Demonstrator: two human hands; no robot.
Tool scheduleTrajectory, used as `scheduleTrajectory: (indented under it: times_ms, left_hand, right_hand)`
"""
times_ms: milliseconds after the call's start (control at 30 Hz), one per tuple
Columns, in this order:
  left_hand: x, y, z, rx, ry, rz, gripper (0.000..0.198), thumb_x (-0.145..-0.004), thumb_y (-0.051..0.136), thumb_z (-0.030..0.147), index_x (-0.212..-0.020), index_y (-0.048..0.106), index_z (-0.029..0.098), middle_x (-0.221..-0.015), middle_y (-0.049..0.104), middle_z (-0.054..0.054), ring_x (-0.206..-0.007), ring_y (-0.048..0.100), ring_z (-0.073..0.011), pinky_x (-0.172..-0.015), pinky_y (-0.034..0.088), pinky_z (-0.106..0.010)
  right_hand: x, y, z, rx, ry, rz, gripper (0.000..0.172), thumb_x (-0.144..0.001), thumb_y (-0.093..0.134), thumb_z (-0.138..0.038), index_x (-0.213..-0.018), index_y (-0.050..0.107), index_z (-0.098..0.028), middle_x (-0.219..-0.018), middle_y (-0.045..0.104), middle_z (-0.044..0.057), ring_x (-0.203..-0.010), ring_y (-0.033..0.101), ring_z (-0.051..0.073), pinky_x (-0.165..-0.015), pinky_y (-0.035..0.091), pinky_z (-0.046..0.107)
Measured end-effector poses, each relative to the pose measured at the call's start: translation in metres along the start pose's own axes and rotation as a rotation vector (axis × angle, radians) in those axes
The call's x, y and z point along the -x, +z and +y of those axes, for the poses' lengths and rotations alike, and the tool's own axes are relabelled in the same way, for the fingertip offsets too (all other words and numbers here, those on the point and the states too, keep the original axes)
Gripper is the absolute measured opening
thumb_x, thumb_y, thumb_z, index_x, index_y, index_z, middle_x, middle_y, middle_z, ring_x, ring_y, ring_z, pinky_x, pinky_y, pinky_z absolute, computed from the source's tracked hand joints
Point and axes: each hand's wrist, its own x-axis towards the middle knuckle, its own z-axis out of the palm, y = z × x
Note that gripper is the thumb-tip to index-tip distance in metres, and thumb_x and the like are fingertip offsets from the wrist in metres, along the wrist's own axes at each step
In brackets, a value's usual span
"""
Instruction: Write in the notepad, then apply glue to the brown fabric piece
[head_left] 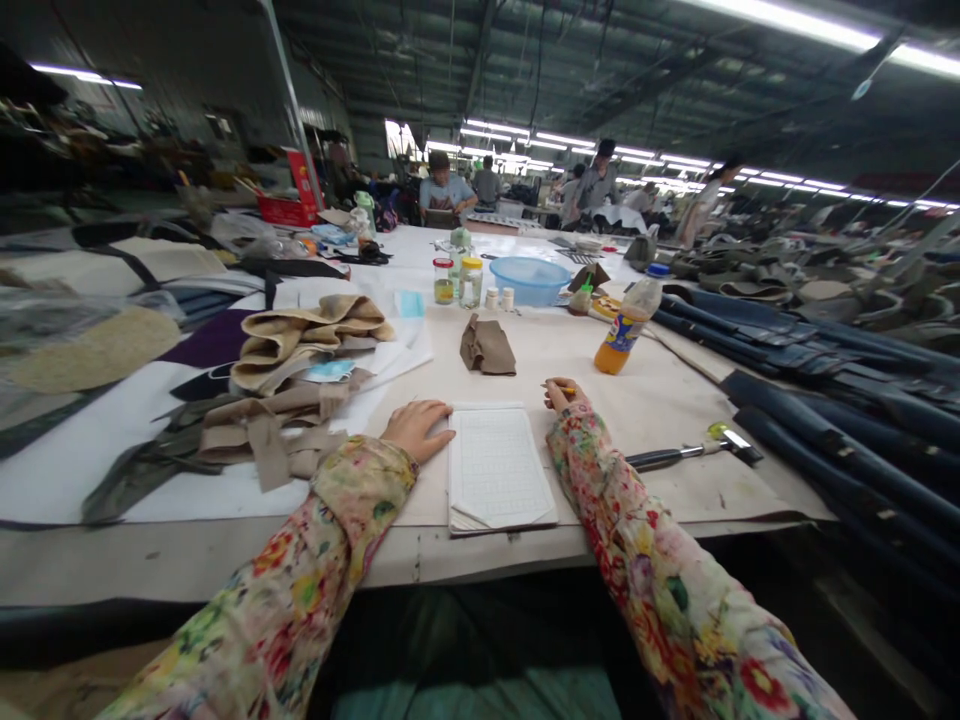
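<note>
Table (675, 405) cluttered (notebook (499, 465) lying flat); ceiling (570, 60) strip-lit

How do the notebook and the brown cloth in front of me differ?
The notebook is white with faint lines, while the cloth is plain brown. The notebook lies flat with straight edges; the cloth is rumpled and folded over itself. The notebook has your left hand at its edge; the cloth lies farther back, away from that hand. Both rest on the pale table covering.
</note>
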Motion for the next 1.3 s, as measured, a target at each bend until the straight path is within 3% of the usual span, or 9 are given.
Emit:
scheduleTrajectory:
  times_ms: [167, 333, 500, 700, 900, 1300]
  left_hand:
    - [0.0, 0.002, 0.015, -0.034, 0.005, -0.008, 0.044, -0.087, 0.053, 0.048, -0.126, 0.055, 0.026, -0.136, 0.054, -0.006, -0.127, 0.046, -0.0266, -0.107, 0.035, -0.046]
    - [0.002, 0.006, 0.024, -0.011, 0.035, 0.036, 0.044, -0.086, 0.055, 0.051, -0.12, 0.058, 0.024, -0.132, 0.056, -0.007, -0.125, 0.047, -0.0271, -0.106, 0.036, -0.046]
    - [0.002, 0.007, 0.025, 0.004, 0.044, 0.05, 0.043, -0.085, 0.056, 0.051, -0.117, 0.057, 0.024, -0.131, 0.057, -0.007, -0.124, 0.048, -0.0268, -0.104, 0.037, -0.046]
    - [0.0, 0.006, 0.024, 0.025, 0.047, 0.047, 0.043, -0.085, 0.056, 0.052, -0.115, 0.057, 0.021, -0.126, 0.059, -0.008, -0.121, 0.05, -0.0273, -0.103, 0.038, -0.048]
    - [0.001, 0.008, 0.024, 0.046, 0.063, 0.064, 0.041, -0.085, 0.057, 0.049, -0.117, 0.055, 0.022, -0.126, 0.059, -0.007, -0.12, 0.05, -0.0266, -0.101, 0.039, -0.047]
    - [-0.002, 0.01, 0.023, 0.013, 0.08, 0.016, 0.042, -0.088, 0.051, 0.049, -0.122, 0.058, 0.026, -0.131, 0.057, -0.007, -0.125, 0.048, -0.0274, -0.105, 0.037, -0.049]
  right_hand:
    - [-0.006, -0.003, -0.037, -0.097, 0.01, 0.001, 0.036, -0.074, 0.06, -0.049, -0.088, 0.06, -0.016, -0.069, 0.061, 0.0, -0.055, 0.051, 0.006, -0.06, 0.048, 0.021]
    - [0.012, 0.031, -0.063, -0.122, -0.01, -0.195, 0.031, -0.073, 0.06, -0.045, -0.084, 0.059, -0.016, -0.061, 0.058, -0.001, -0.05, 0.049, 0.008, -0.055, 0.046, 0.022]
    - [0.048, 0.067, -0.031, 0.072, 0.006, -0.356, 0.029, -0.074, 0.055, -0.043, -0.086, 0.057, -0.017, -0.066, 0.059, -0.001, -0.056, 0.051, 0.01, -0.055, 0.044, 0.022]
    - [0.053, 0.069, 0.009, 0.204, 0.095, -0.411, 0.019, -0.075, 0.053, -0.036, -0.081, 0.056, -0.019, -0.063, 0.06, -0.001, -0.058, 0.054, 0.012, -0.054, 0.041, 0.022]
    - [0.053, 0.07, 0.009, 0.308, 0.058, -0.402, 0.018, -0.079, 0.051, -0.036, -0.084, 0.057, -0.02, -0.071, 0.063, -0.001, -0.067, 0.058, 0.013, -0.063, 0.043, 0.024]
    - [0.061, 0.067, 0.007, 0.423, -0.014, -0.427, 0.021, -0.083, 0.05, -0.039, -0.089, 0.059, -0.021, -0.075, 0.064, -0.001, -0.067, 0.057, 0.013, -0.064, 0.042, 0.025]
